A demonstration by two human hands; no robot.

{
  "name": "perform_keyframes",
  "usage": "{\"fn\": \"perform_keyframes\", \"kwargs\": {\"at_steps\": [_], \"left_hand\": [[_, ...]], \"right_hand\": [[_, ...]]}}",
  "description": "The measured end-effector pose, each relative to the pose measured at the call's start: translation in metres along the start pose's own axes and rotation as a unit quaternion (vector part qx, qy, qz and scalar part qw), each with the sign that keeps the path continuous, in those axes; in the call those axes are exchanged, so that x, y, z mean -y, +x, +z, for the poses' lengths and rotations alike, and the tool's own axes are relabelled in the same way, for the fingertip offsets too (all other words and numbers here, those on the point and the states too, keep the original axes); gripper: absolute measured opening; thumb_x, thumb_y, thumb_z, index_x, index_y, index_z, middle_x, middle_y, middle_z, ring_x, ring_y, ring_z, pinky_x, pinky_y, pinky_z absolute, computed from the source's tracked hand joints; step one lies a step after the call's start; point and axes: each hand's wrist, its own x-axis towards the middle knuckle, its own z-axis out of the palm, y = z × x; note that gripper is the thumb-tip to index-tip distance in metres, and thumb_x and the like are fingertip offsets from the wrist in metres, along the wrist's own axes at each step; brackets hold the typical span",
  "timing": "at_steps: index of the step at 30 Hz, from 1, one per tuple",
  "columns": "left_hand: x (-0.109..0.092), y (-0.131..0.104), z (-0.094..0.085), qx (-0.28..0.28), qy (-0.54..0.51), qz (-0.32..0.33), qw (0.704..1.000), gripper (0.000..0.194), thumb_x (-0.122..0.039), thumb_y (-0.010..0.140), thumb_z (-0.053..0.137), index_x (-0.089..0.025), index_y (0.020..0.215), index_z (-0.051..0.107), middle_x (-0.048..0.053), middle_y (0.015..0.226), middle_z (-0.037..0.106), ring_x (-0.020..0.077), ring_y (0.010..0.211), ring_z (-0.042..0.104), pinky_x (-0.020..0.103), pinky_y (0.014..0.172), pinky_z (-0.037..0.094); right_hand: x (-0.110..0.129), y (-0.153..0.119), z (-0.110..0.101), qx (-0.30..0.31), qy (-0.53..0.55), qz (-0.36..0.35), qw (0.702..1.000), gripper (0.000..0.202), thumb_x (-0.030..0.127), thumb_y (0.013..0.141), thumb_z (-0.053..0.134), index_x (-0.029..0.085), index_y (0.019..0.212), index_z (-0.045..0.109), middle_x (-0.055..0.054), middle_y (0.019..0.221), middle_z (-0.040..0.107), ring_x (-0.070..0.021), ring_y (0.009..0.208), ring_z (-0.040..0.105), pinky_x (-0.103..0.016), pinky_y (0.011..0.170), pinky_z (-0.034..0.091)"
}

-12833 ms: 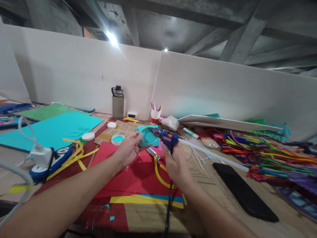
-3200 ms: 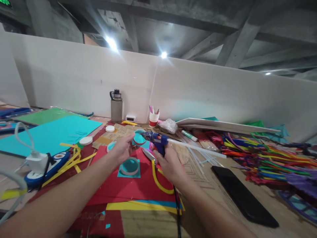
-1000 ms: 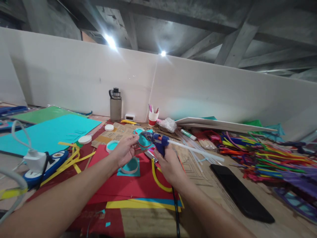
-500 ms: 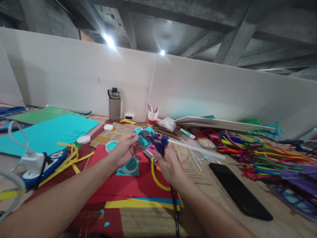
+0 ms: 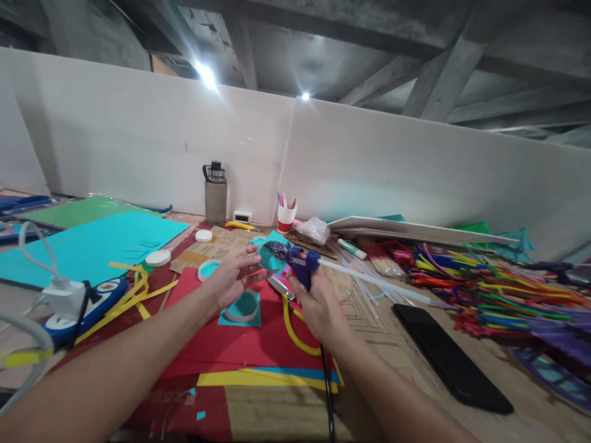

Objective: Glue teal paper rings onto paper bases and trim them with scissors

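My right hand (image 5: 318, 303) is closed around the handle of a blue hot glue gun (image 5: 302, 263), with a long clear glue stick (image 5: 373, 280) poking out of its back. The gun's nozzle points left at a round turquoise piece (image 5: 270, 257), which my left hand (image 5: 236, 274) pinches at its left edge. Whether nozzle and piece touch I cannot tell. Below them a white ring (image 5: 242, 317) lies on a turquoise square (image 5: 253, 321), on red paper (image 5: 207, 344). A pair of scissors (image 5: 279, 284) lies behind the glue gun, partly hidden.
A black phone (image 5: 452, 360) lies to the right, near many coloured pipe cleaners (image 5: 498, 289). Yellow strips (image 5: 138, 295) and a power strip (image 5: 104, 301) are at left. A bottle (image 5: 215, 197) and a paper cup of pens (image 5: 286, 216) stand by the back wall. The gun's black cord (image 5: 327, 387) runs toward me.
The glue gun's nozzle has shifted slightly across the round turquoise piece, and the piece has tilted a little. Both hands keep their hold. The whole view has shifted slightly.
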Motion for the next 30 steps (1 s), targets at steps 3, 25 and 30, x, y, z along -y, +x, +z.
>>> {"fn": "perform_keyframes", "kwargs": {"at_steps": [3, 25, 30], "left_hand": [[-0.0021, 0.0008, -0.0012, -0.001, 0.006, -0.002, 1.000, 0.023, -0.016, 0.078, 0.061, -0.015, 0.101, 0.062, 0.008, 0.090, 0.070, 0.0183, 0.080, 0.068, 0.034, 0.078, 0.054], [0.0007, -0.0011, 0.0055, -0.014, 0.012, 0.005, 1.000, 0.017, -0.014, 0.080, 0.060, -0.013, 0.097, 0.060, 0.008, 0.089, 0.070, 0.0177, 0.082, 0.067, 0.035, 0.082, 0.054], [0.0013, -0.0017, 0.0069, -0.027, -0.007, 0.007, 1.000, 0.016, -0.011, 0.080, 0.059, -0.012, 0.096, 0.059, 0.008, 0.091, 0.068, 0.0178, 0.082, 0.067, 0.038, 0.082, 0.054]], "right_hand": [[-0.0003, -0.0003, -0.0002, 0.001, 0.015, 0.000, 1.000, 0.029, 0.028, 0.085, 0.049, 0.016, 0.111, 0.056, -0.008, 0.104, 0.064, -0.0235, 0.092, 0.059, -0.036, 0.085, 0.045], [-0.0020, -0.0017, -0.0049, 0.011, -0.024, -0.024, 0.999, 0.032, 0.031, 0.091, 0.042, 0.017, 0.117, 0.054, -0.009, 0.105, 0.064, -0.0228, 0.093, 0.058, -0.034, 0.084, 0.044], [-0.0063, -0.0028, -0.0024, -0.015, -0.042, -0.015, 0.999, 0.034, 0.033, 0.091, 0.043, 0.016, 0.118, 0.055, -0.011, 0.108, 0.063, -0.0246, 0.096, 0.058, -0.038, 0.087, 0.043]]}}
